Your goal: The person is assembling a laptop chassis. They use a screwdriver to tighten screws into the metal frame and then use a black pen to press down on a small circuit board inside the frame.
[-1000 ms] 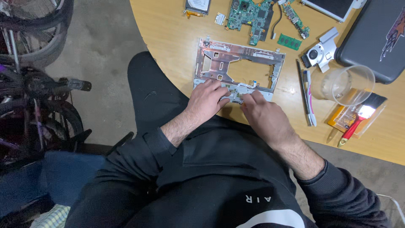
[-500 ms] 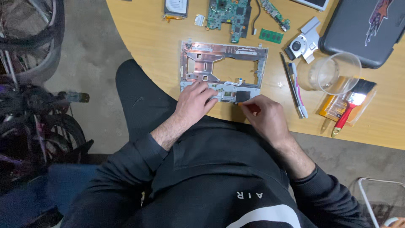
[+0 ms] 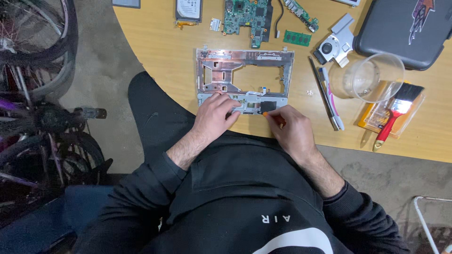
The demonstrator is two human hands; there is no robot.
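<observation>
— Wooden table [image 3: 160,51], parts spread out; where's your frame?

— Laptop frame [image 3: 245,77] lies flat at the near edge. Your left hand [image 3: 214,115] rests on its lower rail, fingers loosely spread. Your right hand [image 3: 289,129] pinches a small orange-tipped tool [image 3: 266,114] against the dark pad.

— How will it handle?

— Probably light, thin, easily bent. Hold it by the outer rails.

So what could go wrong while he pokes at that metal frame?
The orange-tipped tool in the right hand might slip and scratch the frame, which the left hand holds near the table edge. The tiny screws lying loose by the pens could roll away. An elbow might knock the plastic cup.
</observation>
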